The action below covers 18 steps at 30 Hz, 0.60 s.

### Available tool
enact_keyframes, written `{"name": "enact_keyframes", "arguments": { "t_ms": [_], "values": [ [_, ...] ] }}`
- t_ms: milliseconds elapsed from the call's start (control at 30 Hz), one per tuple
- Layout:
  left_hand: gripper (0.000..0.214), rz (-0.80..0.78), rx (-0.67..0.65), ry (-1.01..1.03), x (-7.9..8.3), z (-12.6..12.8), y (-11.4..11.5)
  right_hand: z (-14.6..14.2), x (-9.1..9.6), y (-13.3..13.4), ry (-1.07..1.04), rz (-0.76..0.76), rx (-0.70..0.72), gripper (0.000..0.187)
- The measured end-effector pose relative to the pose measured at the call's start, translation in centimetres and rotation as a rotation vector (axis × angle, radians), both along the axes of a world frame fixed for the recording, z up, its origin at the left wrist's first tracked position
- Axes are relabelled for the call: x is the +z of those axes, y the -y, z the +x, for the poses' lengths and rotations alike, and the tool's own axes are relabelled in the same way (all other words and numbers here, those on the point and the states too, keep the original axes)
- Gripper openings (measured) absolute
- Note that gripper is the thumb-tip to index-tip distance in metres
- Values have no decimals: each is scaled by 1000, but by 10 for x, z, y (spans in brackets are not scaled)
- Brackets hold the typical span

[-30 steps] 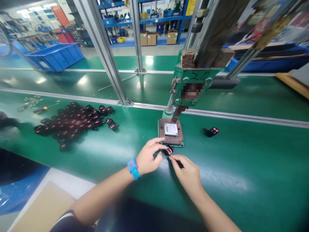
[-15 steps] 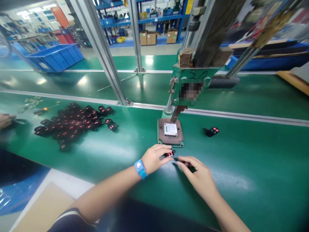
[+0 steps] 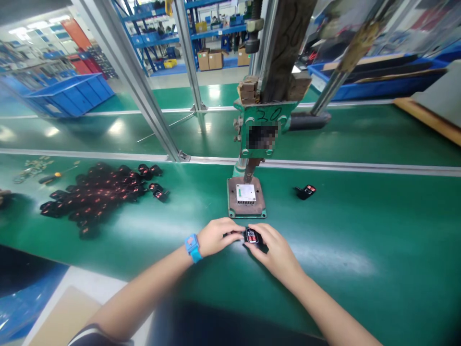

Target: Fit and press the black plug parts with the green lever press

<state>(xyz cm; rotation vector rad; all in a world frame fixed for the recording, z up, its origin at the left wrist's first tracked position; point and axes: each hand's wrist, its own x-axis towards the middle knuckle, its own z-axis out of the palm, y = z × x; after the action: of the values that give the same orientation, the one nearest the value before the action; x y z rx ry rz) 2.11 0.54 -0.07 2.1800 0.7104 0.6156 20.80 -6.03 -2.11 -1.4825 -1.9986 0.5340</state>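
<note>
A small black remote fob (image 3: 252, 236) with red buttons sits between my two hands, just above the green belt (image 3: 345, 230). My left hand (image 3: 215, 236), with a blue wristband, pinches its left end. My right hand (image 3: 274, 250) grips its right side with curled fingers. Directly behind the fob stands a hand press (image 3: 260, 120), and a white square fixture (image 3: 246, 192) rests on its brown base plate (image 3: 246, 205).
A pile of several black fobs (image 3: 97, 194) lies on the belt to the left. One lone fob (image 3: 305, 191) lies right of the press. Small parts and a screwdriver (image 3: 46, 178) lie far left. An aluminium post (image 3: 144, 101) rises behind.
Both hands have closed together on the fob; before, the right hand was apart from it, fingers spread. The view has shifted slightly to the right.
</note>
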Motion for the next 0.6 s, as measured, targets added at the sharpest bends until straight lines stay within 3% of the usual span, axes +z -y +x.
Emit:
{"name": "enact_keyframes", "arguments": {
  "t_ms": [167,267,367,500,600],
  "values": [
    [24,319,-76,-183,-8,-11,0,2,-1,1,-2,-35,-16,37],
    [25,447,45,-384,-1,-21,-2,2,-3,1,-19,-51,-27,39],
    [27,374,234,-366,14,-14,-1,-2,-6,2,-32,-56,-44,41],
    [58,245,100,-222,18,17,13,-4,-3,5,-61,-86,-55,52],
    [59,204,97,-252,8,22,21,15,13,3,-99,-131,-55,57]
  ]
}}
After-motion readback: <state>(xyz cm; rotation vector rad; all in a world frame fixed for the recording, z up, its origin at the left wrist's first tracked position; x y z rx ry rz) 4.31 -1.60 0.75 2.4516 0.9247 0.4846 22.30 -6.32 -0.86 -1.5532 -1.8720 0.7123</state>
